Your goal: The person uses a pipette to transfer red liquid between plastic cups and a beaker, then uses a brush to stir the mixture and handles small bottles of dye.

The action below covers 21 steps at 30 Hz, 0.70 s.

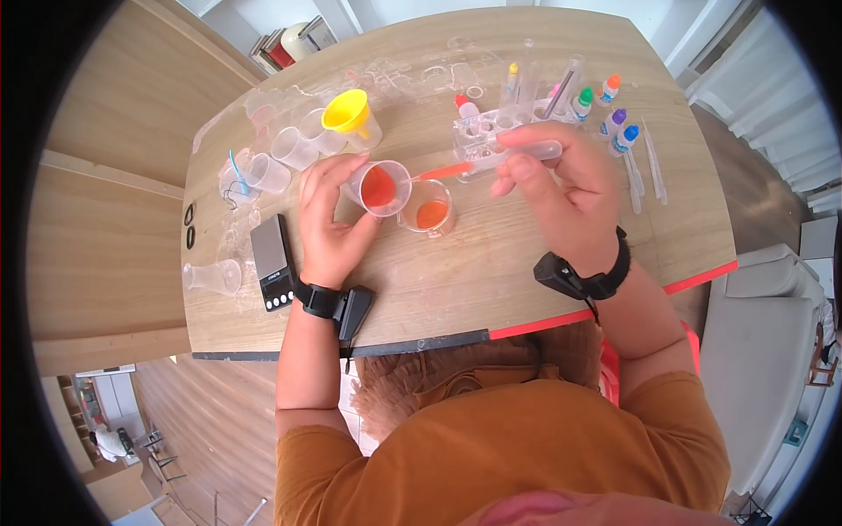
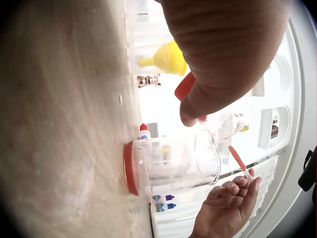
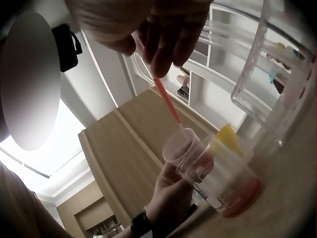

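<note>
In the head view the left hand [image 1: 335, 215] grips a clear plastic cup [image 1: 380, 188] holding red-orange liquid, tilted toward the right. The right hand [image 1: 570, 188] pinches a dropper [image 1: 491, 162] with red-orange liquid in its stem; its tip is at the cup's rim. A glass beaker [image 1: 430, 210] with orange liquid stands on the table just right of and below the cup. From the right wrist view, the dropper's tip [image 3: 180, 124] points down into the cup [image 3: 179, 146], held beside the beaker [image 3: 223, 183].
A yellow funnel [image 1: 346, 110] sits in a cup behind the left hand, with more cups to its left. A black scale [image 1: 274, 263] and a clear flask [image 1: 213, 277] lie at left. A tube rack [image 1: 478, 131], dropper bottles [image 1: 625, 138] and spare droppers [image 1: 654, 162] are at the right.
</note>
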Each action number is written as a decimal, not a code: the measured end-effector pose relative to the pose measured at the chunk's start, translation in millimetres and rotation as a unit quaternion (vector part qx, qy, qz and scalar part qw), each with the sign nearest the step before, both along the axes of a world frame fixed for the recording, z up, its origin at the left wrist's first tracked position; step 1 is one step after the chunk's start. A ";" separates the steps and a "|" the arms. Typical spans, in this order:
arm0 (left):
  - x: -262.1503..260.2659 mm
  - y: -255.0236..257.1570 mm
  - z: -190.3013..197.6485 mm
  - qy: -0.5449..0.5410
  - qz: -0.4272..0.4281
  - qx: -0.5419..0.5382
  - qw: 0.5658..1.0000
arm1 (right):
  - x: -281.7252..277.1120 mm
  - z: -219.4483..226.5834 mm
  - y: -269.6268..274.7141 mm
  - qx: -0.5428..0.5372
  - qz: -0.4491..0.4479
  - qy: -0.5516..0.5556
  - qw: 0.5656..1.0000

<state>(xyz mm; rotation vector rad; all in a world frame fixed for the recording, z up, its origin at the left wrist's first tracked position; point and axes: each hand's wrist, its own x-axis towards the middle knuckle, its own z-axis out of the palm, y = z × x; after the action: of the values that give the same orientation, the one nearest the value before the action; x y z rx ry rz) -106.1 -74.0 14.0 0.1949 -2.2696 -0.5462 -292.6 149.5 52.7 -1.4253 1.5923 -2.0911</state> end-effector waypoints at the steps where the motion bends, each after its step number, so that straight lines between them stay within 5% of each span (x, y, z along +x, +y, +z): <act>1: 0.1 -0.5 -0.5 0.001 0.001 0.000 1.000 | -0.2 0.9 0.6 -0.005 -0.004 -0.006 1.000; 6: 0.4 -1.6 -1.3 0.005 0.004 0.003 1.000 | -2.7 2.3 1.4 -0.021 -0.008 -0.019 1.000; 11: 0.7 -2.4 -2.6 0.006 0.012 -0.001 1.000 | -5.4 7.5 2.3 0.029 -0.047 0.119 0.991; 21: 3.4 -3.0 -1.6 -0.018 0.014 -0.008 1.000 | 3.3 3.4 -2.2 0.036 -0.053 0.127 0.990</act>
<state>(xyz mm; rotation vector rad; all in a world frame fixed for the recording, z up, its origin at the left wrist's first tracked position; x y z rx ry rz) -102.7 -77.0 12.4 0.2292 -2.3016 -0.5144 -289.3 147.3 56.1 -1.6732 1.8537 -1.9457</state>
